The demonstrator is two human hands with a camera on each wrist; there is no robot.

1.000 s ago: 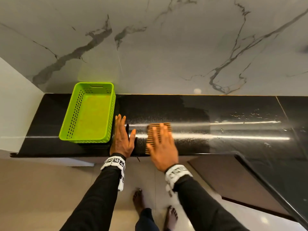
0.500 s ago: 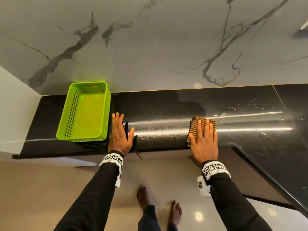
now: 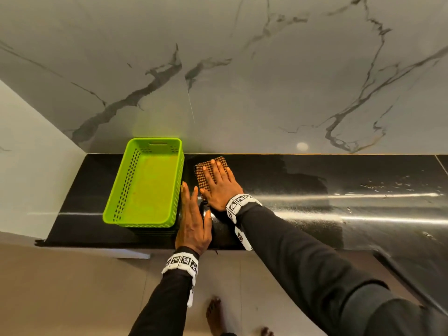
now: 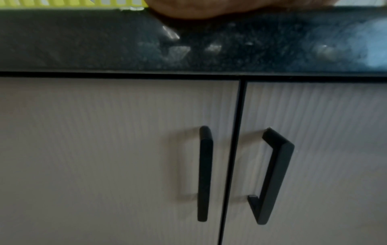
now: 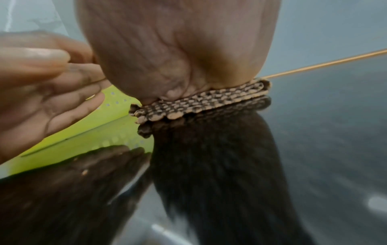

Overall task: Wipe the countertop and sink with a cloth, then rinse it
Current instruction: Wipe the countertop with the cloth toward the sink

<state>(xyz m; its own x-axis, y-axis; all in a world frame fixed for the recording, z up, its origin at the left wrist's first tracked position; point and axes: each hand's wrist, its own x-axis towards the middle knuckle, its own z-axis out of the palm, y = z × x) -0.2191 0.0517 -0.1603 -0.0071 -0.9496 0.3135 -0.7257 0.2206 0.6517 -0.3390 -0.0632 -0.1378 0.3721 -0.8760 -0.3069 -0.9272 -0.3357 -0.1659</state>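
Note:
A brown checked cloth (image 3: 203,173) lies flat on the black countertop (image 3: 303,185), close to the back wall and just right of the green basket. My right hand (image 3: 219,183) presses on it with straight, spread fingers. The right wrist view shows the cloth (image 5: 201,101) folded under my palm. My left hand (image 3: 192,221) rests flat on the counter's front part, its fingers straight along the basket's right side. In the left wrist view only the heel of my left hand (image 4: 209,10) shows at the top edge. No sink is in view.
A lime green perforated basket (image 3: 145,183) stands empty at the counter's left end. Water drops (image 3: 388,185) speckle the counter to the right. The marble wall (image 3: 242,81) rises behind. Below the counter edge are white cabinet doors (image 4: 115,149) with black handles (image 4: 204,174).
My right hand has slid the cloth from the counter's front middle, left and back, to beside the basket near the wall. My left hand has stayed in place.

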